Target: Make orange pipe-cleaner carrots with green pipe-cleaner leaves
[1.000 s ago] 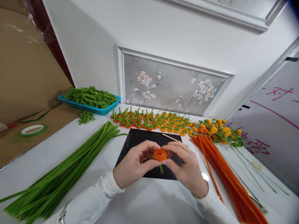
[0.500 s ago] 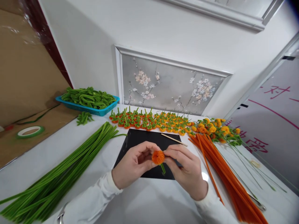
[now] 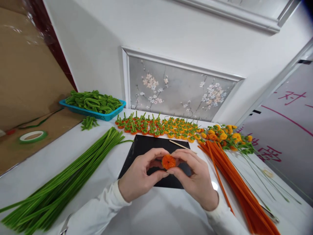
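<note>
Many ornaments (image 3: 156, 132) behind orange puff (image 3: 168, 161)

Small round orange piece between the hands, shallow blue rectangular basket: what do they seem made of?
Small round orange piece: probably chenille stems, matte; its ridges look velvety. Shallow blue rectangular basket: likely moulded plastic, smooth; its rim is evenly coloured.

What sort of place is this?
Likely a handicraft workspace: a sheaf of green fuzzy stems lies on a white table, orange and yellow pieces with green tops sit beyond a black mat, and the left hand and right hand hold an orange piece.
</note>
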Available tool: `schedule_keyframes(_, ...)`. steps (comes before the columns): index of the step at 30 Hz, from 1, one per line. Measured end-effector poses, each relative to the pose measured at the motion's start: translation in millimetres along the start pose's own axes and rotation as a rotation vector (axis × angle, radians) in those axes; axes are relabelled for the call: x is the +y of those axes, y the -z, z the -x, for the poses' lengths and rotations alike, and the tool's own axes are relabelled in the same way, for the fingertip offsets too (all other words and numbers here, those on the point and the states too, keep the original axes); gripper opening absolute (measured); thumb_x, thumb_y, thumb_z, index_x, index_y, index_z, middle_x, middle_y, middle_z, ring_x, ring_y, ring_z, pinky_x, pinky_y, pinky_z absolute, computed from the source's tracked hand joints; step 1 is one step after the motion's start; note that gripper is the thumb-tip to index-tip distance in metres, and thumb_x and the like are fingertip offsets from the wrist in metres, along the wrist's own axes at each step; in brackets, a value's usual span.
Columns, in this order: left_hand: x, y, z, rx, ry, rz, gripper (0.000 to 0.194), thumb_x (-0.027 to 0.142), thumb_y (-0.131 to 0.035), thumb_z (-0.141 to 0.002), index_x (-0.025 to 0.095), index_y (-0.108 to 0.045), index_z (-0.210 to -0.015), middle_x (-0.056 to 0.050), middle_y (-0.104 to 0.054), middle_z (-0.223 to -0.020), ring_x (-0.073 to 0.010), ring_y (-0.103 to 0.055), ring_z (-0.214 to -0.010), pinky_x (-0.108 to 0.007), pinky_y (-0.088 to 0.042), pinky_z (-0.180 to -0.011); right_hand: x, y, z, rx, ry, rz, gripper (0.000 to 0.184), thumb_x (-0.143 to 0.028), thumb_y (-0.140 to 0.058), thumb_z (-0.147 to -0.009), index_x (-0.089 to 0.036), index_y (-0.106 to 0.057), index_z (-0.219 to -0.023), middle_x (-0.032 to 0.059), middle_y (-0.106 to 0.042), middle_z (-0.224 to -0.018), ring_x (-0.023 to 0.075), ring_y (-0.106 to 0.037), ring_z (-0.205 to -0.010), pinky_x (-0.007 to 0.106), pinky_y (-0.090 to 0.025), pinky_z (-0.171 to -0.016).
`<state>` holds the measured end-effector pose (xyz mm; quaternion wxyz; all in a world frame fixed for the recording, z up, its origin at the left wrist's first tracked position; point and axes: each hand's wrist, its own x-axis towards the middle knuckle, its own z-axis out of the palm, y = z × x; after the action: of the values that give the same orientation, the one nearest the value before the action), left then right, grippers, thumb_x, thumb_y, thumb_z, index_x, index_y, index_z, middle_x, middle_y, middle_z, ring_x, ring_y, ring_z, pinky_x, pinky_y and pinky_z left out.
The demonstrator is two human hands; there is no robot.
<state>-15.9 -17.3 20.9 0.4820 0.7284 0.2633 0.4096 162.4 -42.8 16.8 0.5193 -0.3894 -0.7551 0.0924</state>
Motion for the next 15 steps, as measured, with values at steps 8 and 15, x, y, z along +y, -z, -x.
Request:
schedule_keyframes(8, 1.1, 2.3, -2.4, -0.040, 0.058, 0.243, 0.026, 0.015, -0.062, -0.077, 0.018, -0.055, -0.102, -0.008, -0.060, -0.111, -0.0199, -0.060, -0.100, -0.034, -0.051, -0.085, 1.3, 1.8, -1.5, -0.022, -0.009, 0.033, 0.023, -0.024, -0.068, -0.075, -0.021, -0.061, -0.097, 0.0048, -0.061, -0.094, 0.0157, -0.061, -0.077, 0.029, -0.053, -0.070)
schedule_keyframes(15, 2.0, 8.9, -5.9, -0.022, 0.003, 0.148, 0.019, 0.017, -0.060, -0.080, 0.016, -0.060, -0.099, -0.008, -0.063, -0.100, -0.0170, -0.060, -0.093, -0.029, -0.049, -0.082, 2.8, -0.2, -0.7, -0.038, 0.061, 0.065, 0.018, -0.018, -0.060, -0.081, -0.022, -0.062, -0.098, 0.0059, -0.061, -0.093, 0.0167, -0.061, -0.082, 0.030, -0.053, -0.074)
